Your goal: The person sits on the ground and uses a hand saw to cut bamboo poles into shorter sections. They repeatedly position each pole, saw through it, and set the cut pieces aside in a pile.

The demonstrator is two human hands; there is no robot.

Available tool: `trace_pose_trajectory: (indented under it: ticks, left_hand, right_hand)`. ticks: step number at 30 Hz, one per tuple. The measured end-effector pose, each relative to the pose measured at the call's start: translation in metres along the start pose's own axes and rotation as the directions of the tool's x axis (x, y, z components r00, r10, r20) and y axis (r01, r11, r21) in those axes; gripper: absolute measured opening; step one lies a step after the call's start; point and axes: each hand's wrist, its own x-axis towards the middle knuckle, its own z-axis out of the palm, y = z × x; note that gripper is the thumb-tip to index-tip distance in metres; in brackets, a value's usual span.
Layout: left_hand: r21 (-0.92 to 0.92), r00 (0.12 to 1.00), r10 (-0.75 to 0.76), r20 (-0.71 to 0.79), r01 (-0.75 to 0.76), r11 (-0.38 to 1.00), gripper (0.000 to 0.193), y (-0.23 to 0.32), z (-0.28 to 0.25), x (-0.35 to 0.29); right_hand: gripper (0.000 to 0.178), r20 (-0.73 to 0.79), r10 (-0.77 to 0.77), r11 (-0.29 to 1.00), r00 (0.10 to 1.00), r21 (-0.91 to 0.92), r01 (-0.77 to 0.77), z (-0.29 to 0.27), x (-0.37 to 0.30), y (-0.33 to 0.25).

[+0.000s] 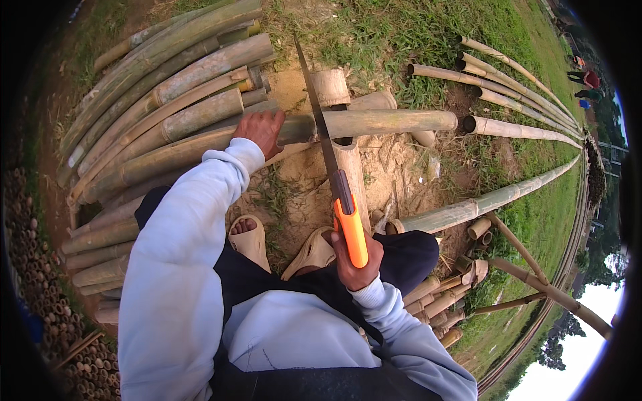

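Note:
A thick bamboo pole [394, 122] lies across a short upright piece of bamboo [349, 167] in front of me. My left hand [259, 131] is closed around the pole, left of the saw. In my right hand [358, 260] is the orange handle of a hand saw [315, 100]. The long dark blade crosses the pole and points away toward the far side. From this angle I cannot make out how deep the blade sits in the bamboo. My feet in beige sandals [311, 254] are on the ground close below the pole.
Long bamboo poles [194, 73] are piled at the left. More poles [521, 129] lie on grass at the right, with a greenish one [481, 204] nearer. Short cut pieces [438, 301] lie beside my right knee. Many bamboo ends [47, 281] fill the lower left. A person [588, 79] is far off.

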Motion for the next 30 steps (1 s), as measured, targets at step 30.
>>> trace_pose_trajectory:
  ticks: [30]
  left_hand:
    - [-0.103,0.968,-0.142,0.209,0.166,0.981,0.068,-0.001,-0.094,-0.083]
  right_hand:
    - [0.019,-0.265,-0.196,0.957,0.944,0.160,0.244,-0.008,-0.083,0.008]
